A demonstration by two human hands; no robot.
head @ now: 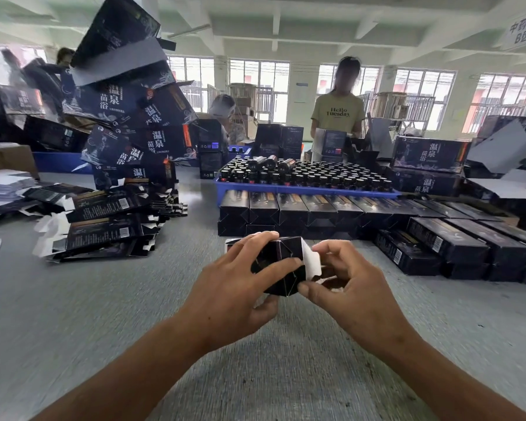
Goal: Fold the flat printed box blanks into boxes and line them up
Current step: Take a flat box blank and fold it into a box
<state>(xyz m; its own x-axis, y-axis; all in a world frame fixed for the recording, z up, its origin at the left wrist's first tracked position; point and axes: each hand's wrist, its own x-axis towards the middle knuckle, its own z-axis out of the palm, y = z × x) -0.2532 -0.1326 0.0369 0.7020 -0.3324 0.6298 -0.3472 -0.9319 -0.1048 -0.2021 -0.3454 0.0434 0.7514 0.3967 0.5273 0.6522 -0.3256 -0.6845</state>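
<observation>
A small dark printed box (pixel 275 262) is held end-on above the grey table, its white-backed end flap (pixel 312 262) sticking out to the right. My left hand (pixel 234 287) grips the box from the left, fingers over its top and thumb across its near face. My right hand (pixel 349 281) pinches at the box's right end by the flap. A pile of flat box blanks (pixel 104 220) lies at the left. Folded boxes (pixel 316 208) stand in a row straight ahead, with more rows (pixel 456 244) at the right.
A blue tray (pixel 304 189) full of dark bottles sits behind the row. A leaning tower of larger dark cartons (pixel 134 117) rises at the left. A person in a yellow shirt (pixel 337 113) stands across the table; others work at the far left.
</observation>
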